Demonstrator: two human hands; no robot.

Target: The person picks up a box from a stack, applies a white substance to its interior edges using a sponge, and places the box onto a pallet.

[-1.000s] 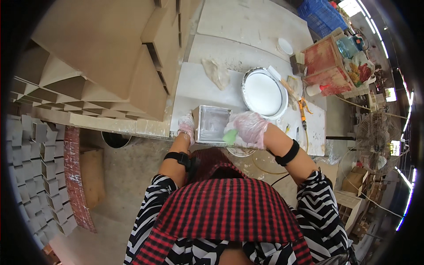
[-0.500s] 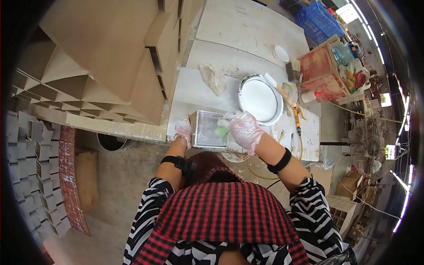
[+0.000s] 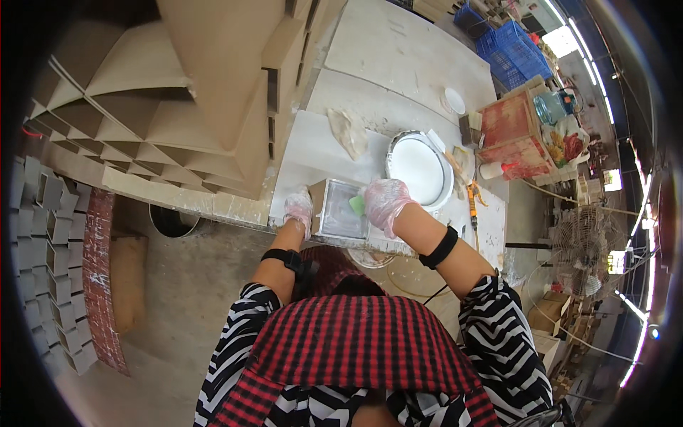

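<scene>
A shallow rectangular box with brown outer walls and a whitish-grey smeared inside lies near the table's front edge. On its left side rests my left hand, in a thin clear glove, gripping the wall. My right hand, gloved the same way, is closed at the box's right side. From its fingers a small light-green piece sticks out over the inside; whether it is a sponge or a scraper I cannot tell. Just beyond stands a round white tub of white paste or glue.
A brush lies against the tub's right side, beside an orange-handled tool. A crumpled film lies behind the box. Stacked brown cardboard boxes rise at the left. A red worn crate stands at the right.
My right hand has drawn slightly right with the green piece, now at the box's right part. My left hand stays on the box. The whole view has shifted a little.
</scene>
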